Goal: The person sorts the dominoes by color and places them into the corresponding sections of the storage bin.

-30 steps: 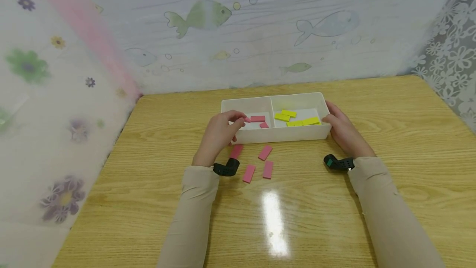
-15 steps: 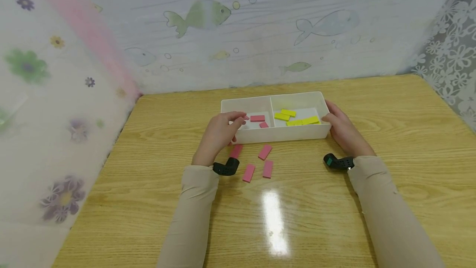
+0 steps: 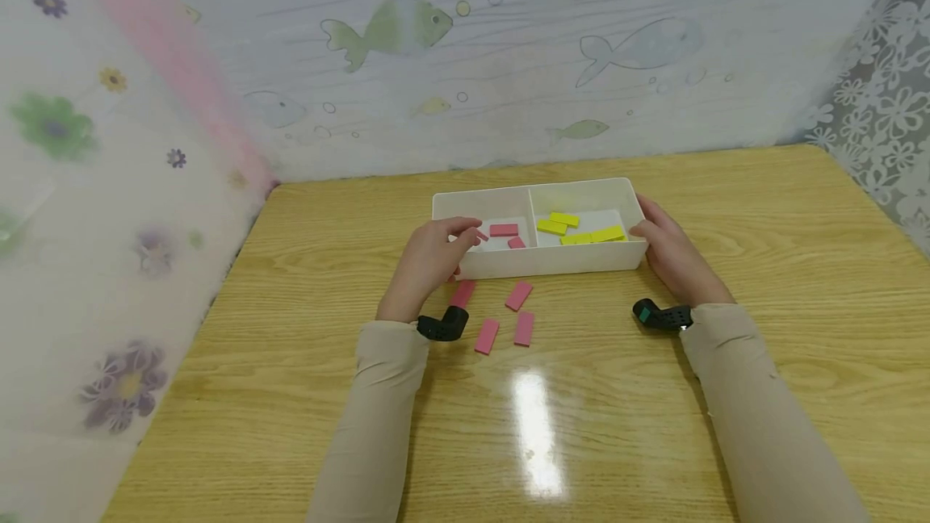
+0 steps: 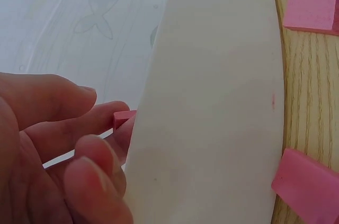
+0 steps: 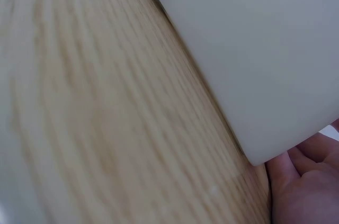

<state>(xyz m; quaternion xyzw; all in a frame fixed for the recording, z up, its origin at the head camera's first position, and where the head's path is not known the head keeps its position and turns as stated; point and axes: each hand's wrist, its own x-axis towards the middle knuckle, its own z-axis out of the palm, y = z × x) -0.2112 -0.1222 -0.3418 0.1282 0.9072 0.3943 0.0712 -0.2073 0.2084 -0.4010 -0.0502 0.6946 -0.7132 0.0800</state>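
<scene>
A white two-compartment box (image 3: 552, 261) stands on the table. My left hand (image 3: 429, 255) reaches over its front rim into the left compartment, with a gap between thumb and index finger. Close to those fingertips is a pink block (image 4: 124, 117), partly hidden by the box wall and hand; whether a finger touches it I cannot tell. Another pink block (image 3: 504, 230) lies farther in, and one more (image 3: 517, 243) is partly covered by the front wall. Several yellow blocks (image 3: 607, 234) lie in the right compartment. My right hand (image 3: 672, 253) grips the box's right end, thumb over the rim.
Several pink blocks lie on the wooden table (image 3: 291, 345) in front of the box, among them one (image 3: 524, 329) nearer me and one (image 3: 463, 293) partly behind my left wrist. A fish-patterned sheet (image 3: 508, 103) hangs behind the table.
The left thumb and index finger have spread apart and let go of a pink block, which now lies lower in the left compartment. The right hand keeps its grip on the box.
</scene>
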